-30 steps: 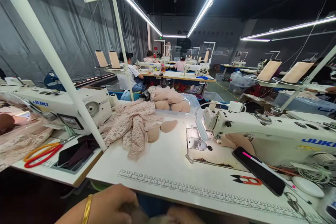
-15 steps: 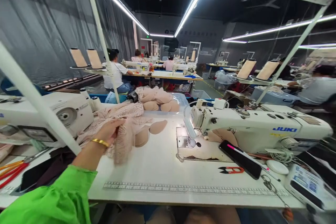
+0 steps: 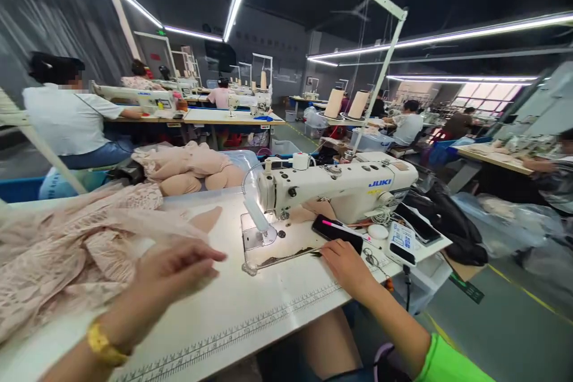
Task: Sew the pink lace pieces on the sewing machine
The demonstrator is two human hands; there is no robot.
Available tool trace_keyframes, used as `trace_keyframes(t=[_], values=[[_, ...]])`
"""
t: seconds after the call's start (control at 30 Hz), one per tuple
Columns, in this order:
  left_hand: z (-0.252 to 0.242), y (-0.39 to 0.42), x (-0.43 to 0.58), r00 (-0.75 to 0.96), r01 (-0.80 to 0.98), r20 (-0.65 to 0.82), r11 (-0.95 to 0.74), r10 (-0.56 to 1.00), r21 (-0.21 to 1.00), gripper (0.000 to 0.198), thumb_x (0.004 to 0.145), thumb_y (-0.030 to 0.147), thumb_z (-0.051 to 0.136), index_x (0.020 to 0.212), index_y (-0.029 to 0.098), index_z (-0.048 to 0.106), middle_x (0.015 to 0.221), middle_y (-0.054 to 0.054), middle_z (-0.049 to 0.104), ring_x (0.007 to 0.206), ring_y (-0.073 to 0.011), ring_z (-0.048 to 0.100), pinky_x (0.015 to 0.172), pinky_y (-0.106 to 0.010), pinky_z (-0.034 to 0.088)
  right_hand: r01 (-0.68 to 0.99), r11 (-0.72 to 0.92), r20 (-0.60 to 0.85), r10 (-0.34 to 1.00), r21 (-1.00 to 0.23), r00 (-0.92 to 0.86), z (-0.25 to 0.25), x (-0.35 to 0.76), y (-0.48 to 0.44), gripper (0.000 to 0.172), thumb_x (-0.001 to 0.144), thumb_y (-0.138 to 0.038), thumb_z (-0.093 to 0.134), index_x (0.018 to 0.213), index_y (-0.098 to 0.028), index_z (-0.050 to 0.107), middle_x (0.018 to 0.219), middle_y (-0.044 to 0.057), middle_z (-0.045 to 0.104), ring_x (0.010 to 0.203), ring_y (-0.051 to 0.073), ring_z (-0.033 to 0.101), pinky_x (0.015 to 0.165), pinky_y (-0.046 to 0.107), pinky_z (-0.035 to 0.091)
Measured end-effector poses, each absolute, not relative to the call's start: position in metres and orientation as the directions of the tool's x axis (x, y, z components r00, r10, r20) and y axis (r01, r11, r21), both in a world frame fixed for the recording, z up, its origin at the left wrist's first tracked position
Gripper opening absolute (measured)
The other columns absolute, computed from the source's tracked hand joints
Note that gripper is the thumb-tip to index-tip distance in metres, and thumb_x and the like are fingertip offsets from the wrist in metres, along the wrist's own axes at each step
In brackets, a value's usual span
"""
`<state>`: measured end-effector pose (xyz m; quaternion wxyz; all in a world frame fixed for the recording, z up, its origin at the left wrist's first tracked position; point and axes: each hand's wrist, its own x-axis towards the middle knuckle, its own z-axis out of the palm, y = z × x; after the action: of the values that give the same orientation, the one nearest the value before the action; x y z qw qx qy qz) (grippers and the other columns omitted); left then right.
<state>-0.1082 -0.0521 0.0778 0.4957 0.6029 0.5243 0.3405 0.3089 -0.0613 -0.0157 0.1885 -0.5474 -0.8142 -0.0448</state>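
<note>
My left hand (image 3: 179,265), a gold bracelet on its wrist, is over the white sewing table (image 3: 233,304), a little blurred. Its fingers are loosely stretched and appear to hold nothing. Pale pink lace fabric (image 3: 102,233) lies heaped behind and left of it, with a beige bra cup (image 3: 206,219) beyond. My right hand (image 3: 344,262) rests on the table by the sewing machine's (image 3: 331,182) plate, fingers closed over the thread snips (image 3: 316,253). Only their dark tips stick out; the rest is hidden. A black phone (image 3: 353,242) with a pen on it lies just behind this hand.
A printed ruler strip (image 3: 250,325) runs along the front edge. A clear bin (image 3: 244,161) of beige cups stands behind the table. A white round case (image 3: 378,231) and a white boxy device (image 3: 401,242) sit at the right. A co-worker (image 3: 67,110) sits at the far left.
The view has turned right. My left hand has let go of the lace, which now lies spread at the left. My right hand has come in and closed over the thread snips.
</note>
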Motion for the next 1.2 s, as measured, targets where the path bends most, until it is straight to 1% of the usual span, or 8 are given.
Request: trace_keyframes(t=[0.2, 0.4, 0.53, 0.67, 0.8, 0.87, 1.03, 1.2], values=[[0.019, -0.07, -0.042, 0.475, 0.107, -0.278, 0.259, 0.835, 0.96, 0.083, 0.064, 0.044, 0.095, 0.137, 0.02, 0.062, 0.131, -0.015, 0.071, 0.076, -0.0136, 0.06, 0.083, -0.037, 0.056, 0.705, 0.467, 0.283, 0.884, -0.535, -0.371, -0.002, 0.256, -0.088, 0.018, 0.114, -0.029, 0.039, 0.107, -0.022, 0.054, 0.079, 0.0, 0.067, 0.069, 0.018, 0.063, 0.065, 0.028, 0.045], [0.021, -0.067, -0.038, 0.51, 0.063, -0.221, 0.22, 0.832, 0.973, 0.099, 0.071, 0.038, 0.09, 0.155, 0.024, 0.039, 0.137, -0.015, 0.062, 0.069, -0.008, 0.054, 0.076, -0.032, 0.049, 0.759, 0.644, 0.479, 0.697, -0.091, -0.534, 0.008, 0.189, -0.092, 0.018, 0.106, -0.027, 0.061, 0.089, -0.022, 0.059, 0.079, 0.001, 0.066, 0.072, 0.019, 0.06, 0.066, 0.032, 0.033], [0.024, -0.071, -0.037, 0.529, 0.119, -0.228, 0.195, 0.817, 0.974, 0.104, 0.07, 0.038, 0.085, 0.159, 0.023, 0.033, 0.128, -0.012, 0.066, 0.07, -0.0099, 0.055, 0.072, -0.03, 0.048, 0.739, 0.673, 0.512, 0.64, -0.013, -0.573, -0.001, 0.168, -0.091, 0.018, 0.106, -0.021, 0.057, 0.089, -0.021, 0.059, 0.075, 0.0, 0.064, 0.067, 0.018, 0.057, 0.063, 0.033, 0.029], [0.049, -0.067, -0.093, 0.463, 0.491, -0.236, -0.025, 0.854, 0.871, 0.077, 0.078, 0.044, 0.072, 0.15, 0.025, 0.053, 0.117, -0.009, 0.075, 0.068, -0.0154, 0.058, 0.068, -0.032, 0.052, 0.779, 0.624, 0.445, 0.717, -0.066, -0.536, -0.002, 0.192, -0.096, 0.019, 0.105, -0.025, 0.061, 0.087, -0.022, 0.06, 0.073, -0.001, 0.065, 0.065, 0.018, 0.058, 0.062, 0.034, 0.028], [0.076, -0.056, -0.173, 0.084, 0.928, 0.322, -0.192, 0.943, 0.319, 0.055, 0.093, 0.058, 0.046, 0.134, 0.027, 0.066, 0.128, -0.008, 0.075, 0.109, -0.0342, 0.07, 0.09, -0.048, 0.055, 0.859, 0.508, 0.339, 0.82, -0.061, -0.46, 0.002, 0.245, -0.093, 0.012, 0.097, -0.024, 0.074, 0.091, -0.02, 0.064, 0.083, 0.003, 0.071, 0.076, 0.022, 0.063, 0.069, 0.034, 0.036], [0.076, -0.054, -0.18, 0.07, 0.964, 0.45, -0.176, 0.89, 0.2, 0.052, 0.098, 0.06, 0.042, 0.132, 0.028, 0.066, 0.137, -0.006, 0.072, 0.12, -0.0348, 0.067, 0.099, -0.051, 0.054, 0.872, 0.485, 0.366, 0.825, -0.064, -0.431, 0.004, 0.261, -0.086, 0.012, 0.096, -0.022, 0.075, 0.104, -0.02, 0.067, 0.102, 0.008, 0.074, 0.093, 0.027, 0.065, 0.079, 0.037, 0.04], [0.029, -0.067, -0.093, 0.387, 0.756, 0.421, -0.544, 0.82, 0.365, 0.044, 0.095, 0.06, 0.063, 0.13, 0.032, 0.068, 0.126, -0.003, 0.077, 0.114, -0.0286, 0.072, 0.097, -0.042, 0.059, 0.797, 0.58, 0.453, 0.763, -0.167, -0.46, -0.001, 0.238, -0.062, 0.035, 0.096, -0.006, 0.065, 0.127, -0.022, 0.064, 0.114, 0.01, 0.069, 0.101, 0.027, 0.061, 0.086, 0.039, 0.046], [0.001, -0.068, -0.025, 0.457, 0.716, 0.333, -0.563, 0.825, 0.412, 0.033, 0.089, 0.035, 0.063, 0.12, 0.024, 0.07, 0.131, -0.012, 0.072, 0.121, -0.0372, 0.065, 0.101, -0.057, 0.052, 0.606, 0.674, 0.521, 0.728, -0.423, -0.446, 0.005, 0.207, -0.049, 0.008, 0.099, -0.015, 0.061, 0.097, -0.023, 0.064, 0.112, 0.008, 0.067, 0.102, 0.025, 0.059, 0.09, 0.04, 0.047]])
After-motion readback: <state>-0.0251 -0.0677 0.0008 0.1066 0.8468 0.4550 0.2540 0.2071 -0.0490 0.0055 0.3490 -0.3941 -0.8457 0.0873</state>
